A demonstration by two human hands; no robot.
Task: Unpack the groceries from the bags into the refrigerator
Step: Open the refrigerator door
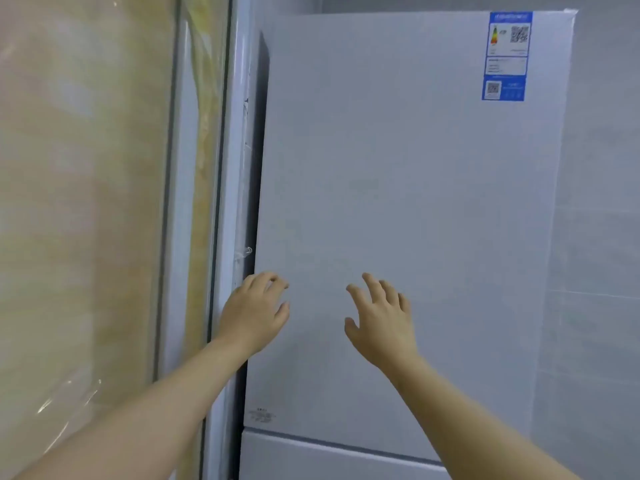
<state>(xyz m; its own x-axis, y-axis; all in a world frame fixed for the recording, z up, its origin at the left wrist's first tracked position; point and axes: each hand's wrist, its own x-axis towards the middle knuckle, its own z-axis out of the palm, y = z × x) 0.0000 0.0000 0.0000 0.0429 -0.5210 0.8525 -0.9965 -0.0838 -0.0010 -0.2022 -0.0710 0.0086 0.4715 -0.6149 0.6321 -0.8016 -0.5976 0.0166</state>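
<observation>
Two empty grips are hovering at the shut refrigerator door (398,202): my left grip (254,313) is curling loosely by its left edge, my right grip (381,323) is spreading wide. No bags are showing. I am likely risking fingers (277,282) slipping off that narrow edge, or pinching against the frame (232,202) beside it.

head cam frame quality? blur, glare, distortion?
Head view: soft throughout, label text unreadable; left hand and right hand slightly smeared; glare streaks on the plastic film at left; refrigerator door edges slant; flat light, no hard shadows.
</observation>
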